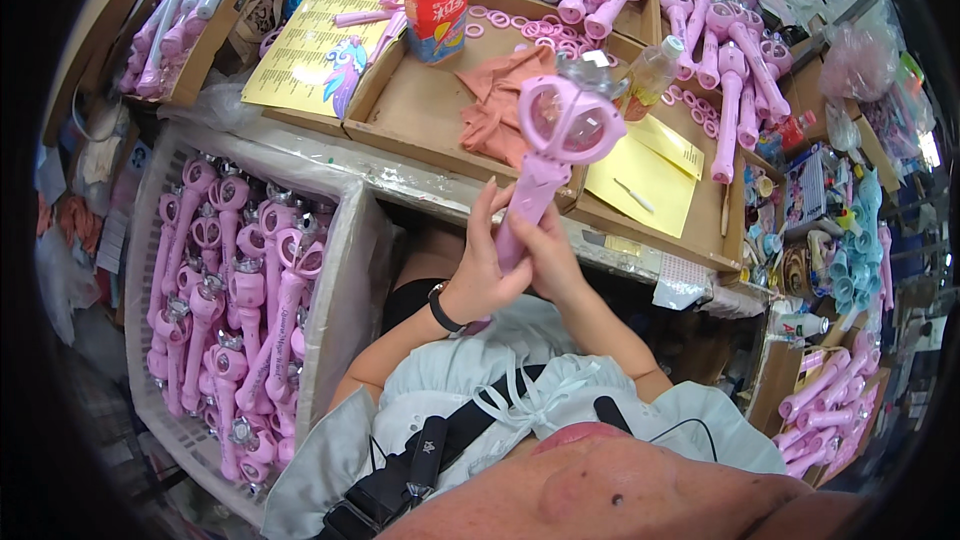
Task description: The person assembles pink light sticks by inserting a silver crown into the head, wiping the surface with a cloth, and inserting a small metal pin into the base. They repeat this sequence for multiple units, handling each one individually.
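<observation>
Upright in front of me is a pink toy wand (pixel 533 202) with a round, ring-shaped head and a clear silvery piece on top. My left hand (pixel 488 265) closes round the lower handle from the left, its fingers pointing up along it. From the other side my right hand (pixel 553 258) grips the same handle, fingers partly hidden behind it. The wand's head stands over the edge of a cardboard tray (pixel 400 105), beside a crumpled orange cloth (pixel 490 105).
A white crate (pixel 345 270) of pink wands stands at left. On the bench are a red-capped drink bottle (pixel 437 10), pink rings (pixel 560 35), yellow paper (pixel 640 175) with a white pen (pixel 634 194), and wand handles (pixel 735 90) at right. More pink handles (pixel 825 390) lie lower right.
</observation>
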